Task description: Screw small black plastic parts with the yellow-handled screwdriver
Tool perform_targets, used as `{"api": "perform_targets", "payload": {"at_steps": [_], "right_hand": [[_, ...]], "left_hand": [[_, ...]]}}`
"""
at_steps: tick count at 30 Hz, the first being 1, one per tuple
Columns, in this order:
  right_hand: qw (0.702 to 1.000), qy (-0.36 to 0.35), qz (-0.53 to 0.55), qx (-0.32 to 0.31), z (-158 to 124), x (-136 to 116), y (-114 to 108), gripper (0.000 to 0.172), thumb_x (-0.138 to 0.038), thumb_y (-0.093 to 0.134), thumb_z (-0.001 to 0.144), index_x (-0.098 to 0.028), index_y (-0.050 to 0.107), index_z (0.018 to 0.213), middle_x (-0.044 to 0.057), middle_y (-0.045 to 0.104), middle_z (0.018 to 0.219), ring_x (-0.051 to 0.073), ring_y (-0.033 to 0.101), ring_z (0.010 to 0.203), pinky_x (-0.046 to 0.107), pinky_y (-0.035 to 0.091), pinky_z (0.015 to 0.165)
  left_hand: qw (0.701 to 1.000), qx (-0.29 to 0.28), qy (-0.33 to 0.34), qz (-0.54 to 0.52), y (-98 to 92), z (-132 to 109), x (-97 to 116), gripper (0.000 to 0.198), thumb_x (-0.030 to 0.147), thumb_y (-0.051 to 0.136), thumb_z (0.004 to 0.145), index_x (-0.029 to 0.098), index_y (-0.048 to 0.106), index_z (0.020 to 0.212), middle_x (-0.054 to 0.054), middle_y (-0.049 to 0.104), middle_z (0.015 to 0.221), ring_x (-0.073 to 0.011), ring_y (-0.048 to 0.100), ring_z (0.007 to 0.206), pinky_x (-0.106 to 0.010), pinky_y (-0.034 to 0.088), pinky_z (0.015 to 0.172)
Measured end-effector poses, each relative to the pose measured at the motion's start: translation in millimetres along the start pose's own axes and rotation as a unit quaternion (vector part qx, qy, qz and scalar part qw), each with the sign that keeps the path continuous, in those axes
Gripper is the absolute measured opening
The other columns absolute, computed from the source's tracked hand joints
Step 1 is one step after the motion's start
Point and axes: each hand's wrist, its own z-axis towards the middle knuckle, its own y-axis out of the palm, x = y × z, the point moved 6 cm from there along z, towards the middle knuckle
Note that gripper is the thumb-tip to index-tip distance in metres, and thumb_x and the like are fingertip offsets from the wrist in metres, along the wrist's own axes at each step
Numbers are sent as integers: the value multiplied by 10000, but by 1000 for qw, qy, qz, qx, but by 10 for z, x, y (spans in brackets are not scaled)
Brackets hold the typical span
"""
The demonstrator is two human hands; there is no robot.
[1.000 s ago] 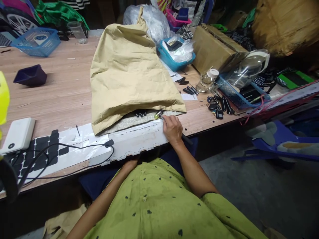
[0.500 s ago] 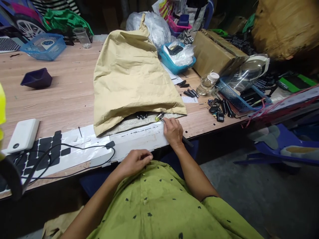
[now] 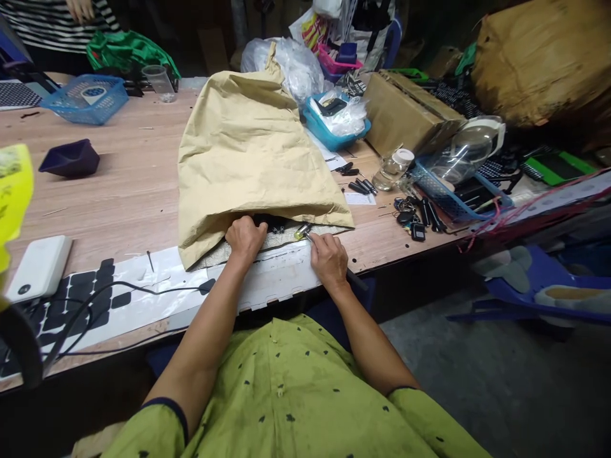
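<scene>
While the right hand [image 3: 328, 259] is wrapped round a yellow-tipped tool [image 3: 302, 231] at five o'clock of the bag [image 3: 262, 149], the left hand [image 3: 247, 237], grip unclear at six, is best kept off its tip.

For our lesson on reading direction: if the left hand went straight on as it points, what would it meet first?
Most likely the beige, creased cloth cover, at its raised front edge; depth is unclear, so the left hand might slip underneath instead.
</scene>
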Motion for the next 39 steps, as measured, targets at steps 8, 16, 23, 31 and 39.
{"api": "perform_targets", "payload": {"at_steps": [8,16,23,31,39], "right_hand": [[1000,-1,-8,10,-10,-16,-21,295,-163,505,968,-226,719,1162,89,639,939,235,518,874,334,390,744],[1000,-2,5,-3,-8,22,-22,319,-146,493,964,-224,718,1176,95,639,950,238,527,889,335,405,764],[997,9,82,5,-20,63,-116,314,-170,504,956,-220,749,1145,95,701,963,231,612,894,335,497,808],[962,-18,272,-27,-178,-219,-304,278,-240,507,988,-215,735,1146,73,747,973,187,695,855,303,563,772],[953,-36,300,-35,-160,-307,-318,280,-262,501,999,-221,737,1142,87,763,1032,208,717,977,339,588,876]], "left_hand": [[997,-14,71,-4,-15,-202,-197,251,281,607,824,183,738,1014,-145,737,1004,-360,681,976,-423,513,778],[942,-51,296,-150,293,-490,-323,218,285,648,854,234,759,1035,-39,654,895,-234,594,889,-358,490,841],[935,-34,304,-179,393,-441,-319,185,315,682,884,247,765,1034,-32,645,880,-229,585,898,-356,473,836],[935,-19,303,-182,368,-480,-279,109,279,679,881,233,717,972,-33,673,922,-233,597,920,-364,470,865],[932,-6,307,-192,398,-469,-269,109,268,675,889,240,727,980,-34,673,931,-235,607,939,-363,477,857]]}}
